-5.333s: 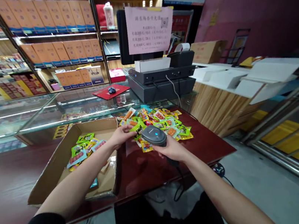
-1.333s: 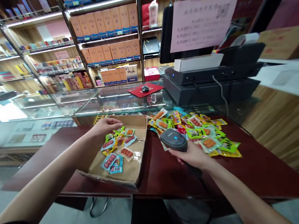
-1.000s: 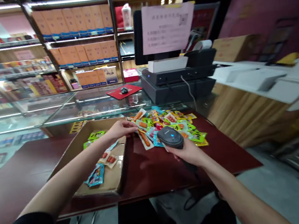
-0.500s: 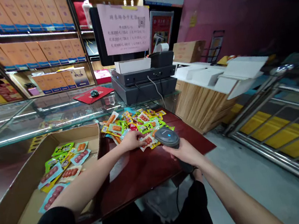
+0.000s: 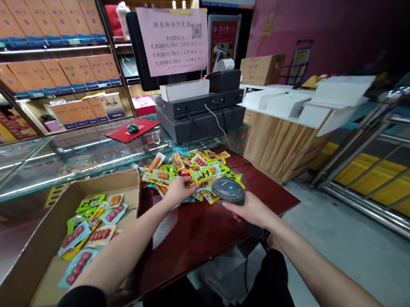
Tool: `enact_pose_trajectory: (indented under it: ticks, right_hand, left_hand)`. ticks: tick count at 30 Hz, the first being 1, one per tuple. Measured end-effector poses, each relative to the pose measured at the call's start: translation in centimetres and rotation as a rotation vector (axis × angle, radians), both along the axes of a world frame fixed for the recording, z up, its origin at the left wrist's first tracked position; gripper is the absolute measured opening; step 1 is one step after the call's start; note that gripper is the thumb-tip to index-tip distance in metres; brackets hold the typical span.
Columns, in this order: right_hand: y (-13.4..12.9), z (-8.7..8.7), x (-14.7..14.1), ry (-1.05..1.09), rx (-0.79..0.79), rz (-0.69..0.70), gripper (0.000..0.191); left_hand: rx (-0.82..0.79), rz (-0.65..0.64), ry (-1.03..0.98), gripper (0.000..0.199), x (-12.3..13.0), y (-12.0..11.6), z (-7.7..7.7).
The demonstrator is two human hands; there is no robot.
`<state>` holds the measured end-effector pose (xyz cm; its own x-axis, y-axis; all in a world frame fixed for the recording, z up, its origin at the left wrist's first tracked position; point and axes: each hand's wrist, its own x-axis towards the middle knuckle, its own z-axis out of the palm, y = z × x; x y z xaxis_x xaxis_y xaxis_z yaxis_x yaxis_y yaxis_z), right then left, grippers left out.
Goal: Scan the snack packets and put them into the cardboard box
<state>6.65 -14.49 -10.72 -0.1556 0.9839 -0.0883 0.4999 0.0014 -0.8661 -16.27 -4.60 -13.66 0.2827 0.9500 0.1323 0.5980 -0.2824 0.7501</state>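
Note:
My right hand (image 5: 250, 209) is wrapped round the handle of a dark barcode scanner (image 5: 228, 190), whose top shows a small blue light. At the near edge of a pile of colourful snack packets (image 5: 169, 171), my left hand (image 5: 182, 188) pinches a green and yellow packet (image 5: 201, 175) by its left end. The pile lies on a dark red tabletop (image 5: 197, 231). To the left, an open cardboard box (image 5: 36, 240) holds several sausage and meatball packets (image 5: 99, 236).
Behind the pile are a glass counter (image 5: 85, 151), a red mouse pad (image 5: 147, 126) and a dark cash drawer (image 5: 200, 123) below a monitor with a pink sign (image 5: 174, 40). A metal railing (image 5: 379, 184) stands at the right.
My left hand has shifted slightly up; a meatball packet by its fingers is no longer seen there, and it now grips the green and yellow one. The scanner stays in my right hand.

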Motion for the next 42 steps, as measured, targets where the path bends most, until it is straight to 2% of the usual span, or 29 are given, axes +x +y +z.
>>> enact_pose_trajectory:
  ticks: [2, 6, 12, 15, 21, 26, 32, 34, 38, 40, 42]
  right_hand:
    - [0.0, -0.2, -0.1, -0.003, -0.003, 0.008, 0.030]
    - [0.0, -0.4, -0.2, -0.001, 0.000, 0.018, 0.030]
    - [-0.4, -0.3, -0.5, 0.006, -0.010, 0.018, 0.026]
    - [-0.8, -0.4, -1.0, 0.029, -0.008, 0.062, 0.021]
    - [-1.4, -1.2, -2.3, 0.048, 0.020, 0.166, 0.019]
    - [-1.1, -1.5, -2.7, 0.018, 0.064, 0.178, 0.019]
    - [-1.1, -1.5, -2.8, 0.015, 0.072, 0.161, 0.020]
    - [-1.1, -1.4, -2.8, 0.019, 0.062, 0.149, 0.020]
    - [-0.9, -0.8, -2.9, 0.016, 0.027, 0.154, 0.020]
    - [-0.5, -0.5, -3.2, 0.007, 0.028, 0.152, 0.021]
    - [-0.1, -0.2, -3.8, -0.006, 0.036, 0.161, 0.021]
  left_hand:
    - [-0.133, 0.074, -0.188, 0.026, -0.3, 0.6, 0.0]
    - [-0.439, 0.135, -0.492, 0.029, -0.4, 0.9, 0.4]
    - [-0.630, 0.148, -0.658, 0.030, -0.2, 0.5, 1.2]
    - [-0.732, 0.124, -0.718, 0.030, -0.2, 0.4, 1.3]
    - [-0.762, 0.084, -0.736, 0.031, -0.2, 0.5, 1.2]
    - [-0.760, 0.083, -0.736, 0.023, -0.2, 0.5, 1.2]
    - [-0.686, 0.184, -0.707, 0.026, -0.2, 0.6, 0.9]
    - [-0.714, 0.152, -0.721, 0.026, -0.2, 0.5, 1.0]
    - [-0.744, 0.104, -0.725, 0.025, -0.7, 0.6, 2.2]
    - [-0.706, 0.120, -0.697, 0.027, -1.9, 0.5, 3.6]
    - [-0.658, 0.109, -0.668, 0.029, -4.2, 0.1, 5.4]
